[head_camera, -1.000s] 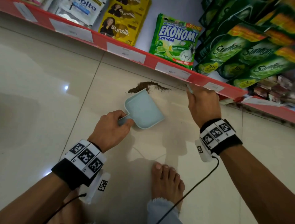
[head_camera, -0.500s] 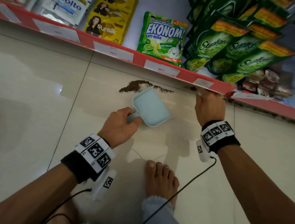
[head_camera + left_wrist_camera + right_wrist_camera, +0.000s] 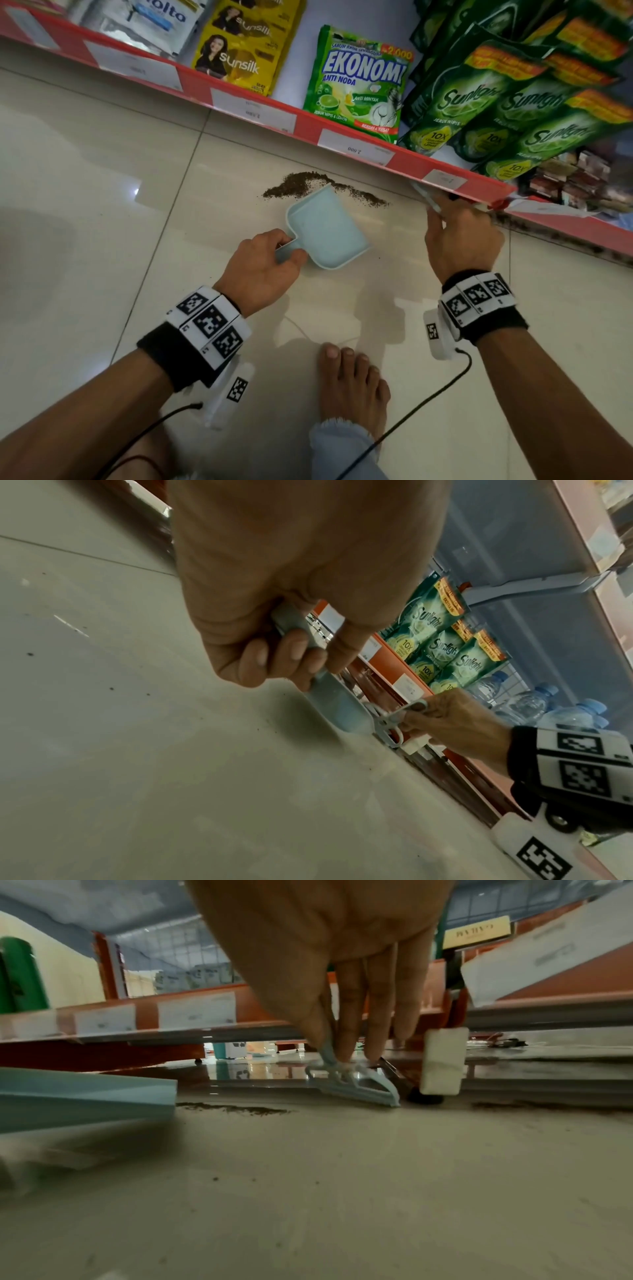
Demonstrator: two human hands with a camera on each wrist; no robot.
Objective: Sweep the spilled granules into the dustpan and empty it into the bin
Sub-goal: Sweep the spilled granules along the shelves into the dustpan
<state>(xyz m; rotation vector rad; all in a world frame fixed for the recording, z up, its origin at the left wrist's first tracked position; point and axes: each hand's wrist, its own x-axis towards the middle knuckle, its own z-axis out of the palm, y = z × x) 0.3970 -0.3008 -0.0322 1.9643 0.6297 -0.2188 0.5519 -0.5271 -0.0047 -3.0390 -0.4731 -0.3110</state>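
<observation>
A pale blue dustpan (image 3: 327, 229) lies on the floor tiles, its open edge against a streak of dark brown granules (image 3: 301, 181). My left hand (image 3: 260, 263) grips the dustpan handle (image 3: 291, 623); the pan (image 3: 337, 704) shows past my fingers. My right hand (image 3: 460, 236) pinches the handle of a small pale blue brush (image 3: 356, 1083), whose head touches the floor under the shelf edge, right of the dustpan (image 3: 85, 1093). A thin line of granules (image 3: 236, 1109) lies between the pan and the brush, and more granules (image 3: 534, 1106) lie further right. No bin is in view.
A red shelf edge (image 3: 308, 125) with price labels runs just behind the spill, stacked with detergent and shampoo sachets. A white shelf foot (image 3: 443, 1061) stands right beside the brush. My bare foot (image 3: 352, 383) is on the tiles behind the dustpan. Water bottles (image 3: 524, 704) stand low on the shelf.
The dustpan and my left hand have shifted right along the granule streak. My right hand with the brush has stayed close under the shelf edge.
</observation>
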